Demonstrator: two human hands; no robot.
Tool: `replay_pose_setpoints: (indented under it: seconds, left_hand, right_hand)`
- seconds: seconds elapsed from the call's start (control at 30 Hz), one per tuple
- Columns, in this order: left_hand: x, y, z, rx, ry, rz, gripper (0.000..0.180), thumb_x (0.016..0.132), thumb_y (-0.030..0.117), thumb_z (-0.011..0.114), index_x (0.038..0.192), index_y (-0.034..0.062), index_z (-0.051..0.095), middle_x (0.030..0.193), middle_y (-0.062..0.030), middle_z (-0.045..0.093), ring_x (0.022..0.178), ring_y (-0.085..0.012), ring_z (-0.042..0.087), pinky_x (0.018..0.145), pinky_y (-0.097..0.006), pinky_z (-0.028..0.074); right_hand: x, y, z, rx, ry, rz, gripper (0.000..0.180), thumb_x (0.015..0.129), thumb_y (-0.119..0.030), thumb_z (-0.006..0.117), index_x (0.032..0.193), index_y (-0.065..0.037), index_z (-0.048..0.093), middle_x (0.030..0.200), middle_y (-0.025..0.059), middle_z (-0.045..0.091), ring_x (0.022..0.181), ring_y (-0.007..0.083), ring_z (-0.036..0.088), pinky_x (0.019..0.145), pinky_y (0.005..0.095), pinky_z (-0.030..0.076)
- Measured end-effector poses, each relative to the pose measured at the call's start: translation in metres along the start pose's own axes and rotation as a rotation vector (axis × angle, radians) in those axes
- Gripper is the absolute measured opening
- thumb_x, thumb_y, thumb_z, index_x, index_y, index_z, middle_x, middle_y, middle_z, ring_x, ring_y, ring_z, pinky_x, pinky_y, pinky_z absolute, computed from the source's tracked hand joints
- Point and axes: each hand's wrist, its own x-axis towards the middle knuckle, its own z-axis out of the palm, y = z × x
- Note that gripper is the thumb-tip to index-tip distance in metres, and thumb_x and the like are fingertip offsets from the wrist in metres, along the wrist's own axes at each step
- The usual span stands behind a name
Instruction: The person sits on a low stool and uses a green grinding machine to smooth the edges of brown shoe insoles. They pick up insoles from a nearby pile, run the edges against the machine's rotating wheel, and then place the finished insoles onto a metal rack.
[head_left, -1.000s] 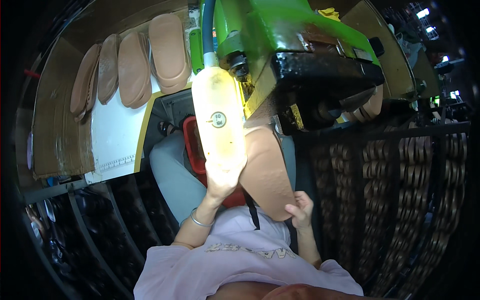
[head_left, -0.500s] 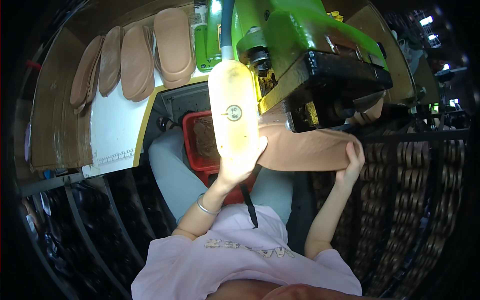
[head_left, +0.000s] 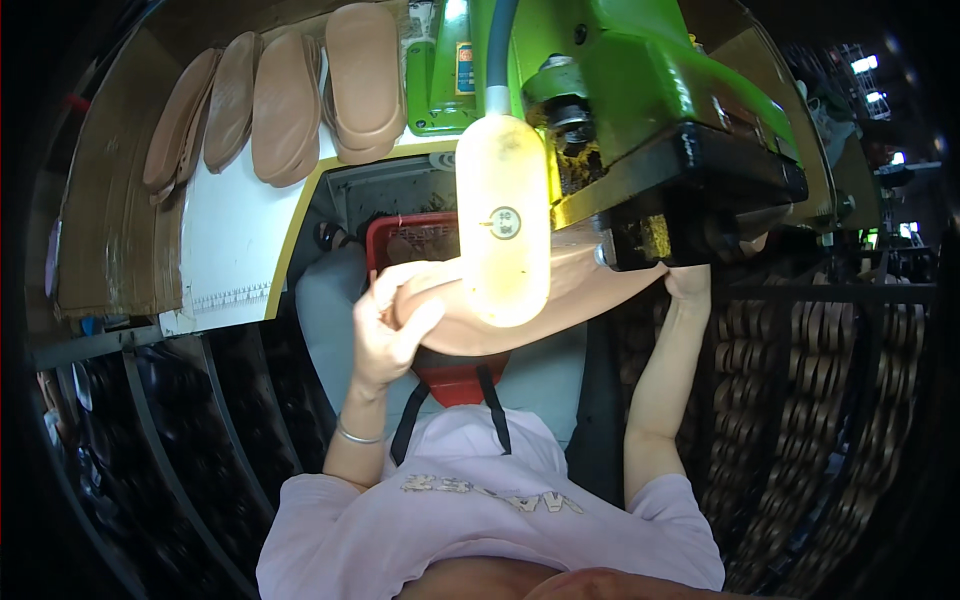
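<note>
A tan shoe sole is held lengthwise below the head of a green machine. My left hand is closed round its left end, thumb on the near side and fingers over the top. At the right end, my right hand grips the sole under the machine's black head, which hides most of its fingers. A glowing oblong lamp hangs in front and covers the middle of the sole.
Several tan soles lie in stacks on the white table, beside a cardboard sheet. Between my knees sits a red basket. Racks of dark soles stand at left, brown ones at right.
The sole has moved left and tilted. My left hand has shifted from behind the lamp to the sole's left end, and my right hand has gone up, partly under the machine head.
</note>
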Motion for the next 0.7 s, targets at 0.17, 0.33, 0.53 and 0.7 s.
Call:
replay_pose_setpoints:
  seconds: [0.17, 0.33, 0.53, 0.7]
  left_hand:
    - [-0.009, 0.006, -0.053, 0.021, 0.116, -0.024, 0.036, 0.08, 0.004, 0.064, 0.114, -0.0035, 0.057, 0.105, -0.0107, 0.064, 0.097, -0.0152, 0.06, 0.09, -0.027, 0.045]
    - [-0.021, 0.02, -0.089, 0.021, 0.237, -0.068, 0.038, 0.08, 0.007, 0.064, 0.116, -0.003, 0.055, 0.104, -0.0103, 0.061, 0.094, -0.0141, 0.057, 0.088, -0.026, 0.043]
    - [-0.051, 0.012, -0.112, 0.009, 0.25, -0.179, 0.023, 0.082, 0.008, 0.063, 0.103, -0.0007, 0.056, 0.095, -0.006, 0.06, 0.091, -0.0107, 0.057, 0.085, -0.025, 0.044]
    - [-0.032, 0.011, -0.054, 0.358, 0.033, -0.14, 0.019, 0.079, 0.004, 0.067, 0.096, -0.0025, 0.062, 0.085, -0.0054, 0.065, 0.078, -0.009, 0.06, 0.072, -0.023, 0.047]
  right_hand:
    - [-0.019, 0.002, 0.052, -0.018, -0.127, -0.021, 0.033, 0.083, -0.002, 0.064, 0.114, 0.002, 0.054, 0.104, 0.0066, 0.061, 0.094, 0.0137, 0.058, 0.086, 0.0272, 0.046]
    - [-0.033, 0.007, 0.1, 0.094, -0.117, -0.038, 0.039, 0.084, -0.004, 0.065, 0.119, 0.006, 0.05, 0.106, 0.0104, 0.061, 0.098, 0.015, 0.058, 0.087, 0.0276, 0.046]
    - [-0.036, -0.003, 0.118, -0.22, -0.115, -0.093, 0.027, 0.079, 0.0, 0.064, 0.103, 0.009, 0.058, 0.098, 0.0094, 0.063, 0.088, 0.0126, 0.059, 0.079, 0.0259, 0.048]
    - [-0.034, -0.004, 0.072, -0.119, 0.003, -0.064, 0.024, 0.078, 0.003, 0.064, 0.101, 0.007, 0.059, 0.099, 0.0076, 0.064, 0.09, 0.0105, 0.059, 0.081, 0.026, 0.047]
